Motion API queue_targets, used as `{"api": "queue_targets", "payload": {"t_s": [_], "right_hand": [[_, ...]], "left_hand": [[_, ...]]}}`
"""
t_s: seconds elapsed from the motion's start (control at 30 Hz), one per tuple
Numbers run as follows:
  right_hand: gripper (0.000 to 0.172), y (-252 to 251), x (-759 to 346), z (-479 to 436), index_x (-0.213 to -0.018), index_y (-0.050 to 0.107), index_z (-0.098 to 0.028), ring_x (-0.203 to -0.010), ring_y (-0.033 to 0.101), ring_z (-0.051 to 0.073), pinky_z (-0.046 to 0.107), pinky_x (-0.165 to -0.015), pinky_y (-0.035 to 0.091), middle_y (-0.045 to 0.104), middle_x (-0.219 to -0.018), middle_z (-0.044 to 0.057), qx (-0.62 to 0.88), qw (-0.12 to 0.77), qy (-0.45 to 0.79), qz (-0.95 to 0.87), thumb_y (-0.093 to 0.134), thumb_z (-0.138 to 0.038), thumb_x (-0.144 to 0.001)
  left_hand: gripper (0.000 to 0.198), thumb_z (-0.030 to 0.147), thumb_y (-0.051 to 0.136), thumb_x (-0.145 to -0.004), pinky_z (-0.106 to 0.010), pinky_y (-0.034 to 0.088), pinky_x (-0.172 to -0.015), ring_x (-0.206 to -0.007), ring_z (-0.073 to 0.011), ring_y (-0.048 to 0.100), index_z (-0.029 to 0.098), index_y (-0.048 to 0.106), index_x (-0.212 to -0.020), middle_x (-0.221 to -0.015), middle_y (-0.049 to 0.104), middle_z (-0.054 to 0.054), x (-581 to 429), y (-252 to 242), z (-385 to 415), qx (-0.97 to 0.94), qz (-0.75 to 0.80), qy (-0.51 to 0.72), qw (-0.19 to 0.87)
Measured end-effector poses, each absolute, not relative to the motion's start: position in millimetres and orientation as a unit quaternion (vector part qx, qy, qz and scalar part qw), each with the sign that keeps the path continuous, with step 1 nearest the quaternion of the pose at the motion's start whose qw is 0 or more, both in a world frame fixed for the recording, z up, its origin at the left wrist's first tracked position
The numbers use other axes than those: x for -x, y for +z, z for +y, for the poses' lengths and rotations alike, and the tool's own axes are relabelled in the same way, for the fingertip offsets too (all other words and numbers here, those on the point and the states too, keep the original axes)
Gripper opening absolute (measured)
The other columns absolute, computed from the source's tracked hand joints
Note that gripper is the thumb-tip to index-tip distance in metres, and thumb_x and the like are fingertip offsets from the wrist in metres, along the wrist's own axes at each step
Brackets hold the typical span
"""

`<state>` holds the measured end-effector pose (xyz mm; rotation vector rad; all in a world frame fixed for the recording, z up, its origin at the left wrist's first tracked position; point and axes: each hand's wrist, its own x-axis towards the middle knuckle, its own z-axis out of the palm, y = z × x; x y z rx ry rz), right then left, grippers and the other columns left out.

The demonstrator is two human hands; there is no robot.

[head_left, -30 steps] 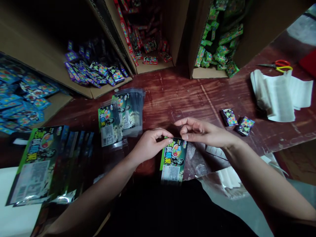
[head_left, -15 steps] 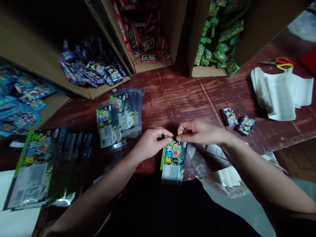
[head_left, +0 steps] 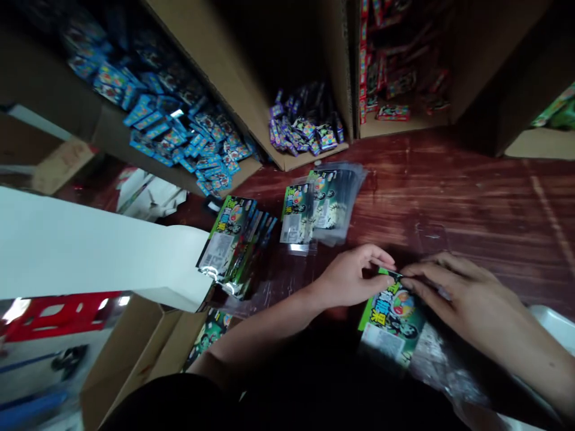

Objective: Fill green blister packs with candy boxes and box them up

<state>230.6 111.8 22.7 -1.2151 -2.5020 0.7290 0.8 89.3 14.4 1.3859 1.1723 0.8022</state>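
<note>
**At the table's near edge: 2 hands pinching the top of 1 green packet**

At the near edge of the dark red table (head_left: 471, 191), the green printed packet (head_left: 392, 320) lies flat with its lower end hanging toward the person. The left hand (head_left: 348, 280) has thumb and forefinger closed narrow on the top edge. The right hand (head_left: 453, 296) meets it there with fingertips pressed down on the same strip, other fingers spread loosely.

The risk, as I judge it: the grip is only on that thin top edge. A slip could let the packet slide off the edge, or crease the clear film under it.

The packet itself looks glossy and thin. It has a green border, a cartoon figure with a coloured disc, and a pale label panel low down.

Further out, a stack of clear sleeves (head_left: 335, 197) sits well apart, with a fan of printed bags (head_left: 233, 239) to its left. Beyond stand open cartons, showing purple sachets (head_left: 305, 129) and blue sachets (head_left: 179, 134).
</note>
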Motion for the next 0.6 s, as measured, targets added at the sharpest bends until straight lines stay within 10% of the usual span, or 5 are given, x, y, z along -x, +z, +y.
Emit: {"api": "queue_targets", "payload": {"t_s": [0.2, 0.4, 0.6], "right_hand": [[0.033, 41.1, -191.4, 145.8, -0.129, 0.053, -0.033, -0.09, 0.073, 0.026, 0.043, -0.078, 0.056, 0.075, -0.109, 0.002, 0.309, 0.02, 0.446, -0.84, 0.05, -0.049, -0.1], [0.034, 69.0, -69.1, 212.8, -0.127, 0.061, -0.024, -0.109, 0.067, 0.025, 0.042, -0.094, 0.055, 0.069, -0.126, 0.007, 0.245, 0.275, 0.55, -0.749, 0.056, -0.04, -0.098], [0.031, 93.6, 97.8, 229.2, -0.124, 0.065, -0.02, -0.119, 0.063, 0.022, 0.038, -0.105, 0.047, 0.067, -0.131, 0.007, 0.265, 0.191, 0.545, -0.772, 0.061, -0.028, -0.094]], "left_hand": [[0.026, 0.024, 0.068, -0.091, -0.042, 0.047, -0.11, -0.126, -0.0237, 0.061, 0.022, 0.062, -0.117, -0.134, 0.065, -0.011, 28.9, 49.8, 34.0, -0.522, 0.568, 0.426, 0.473], [0.038, 0.038, 0.068, -0.093, -0.029, 0.052, -0.098, -0.118, -0.018, 0.06, 0.032, 0.055, -0.128, -0.137, 0.056, -0.004, 93.9, 84.4, -47.3, -0.224, 0.736, 0.626, 0.131], [0.034, 0.052, 0.06, -0.095, -0.032, 0.06, -0.071, -0.074, -0.017, 0.066, 0.02, 0.05, -0.101, -0.092, 0.06, -0.006, 155.6, 95.7, -53.6, 0.118, 0.66, 0.686, 0.281]]}}
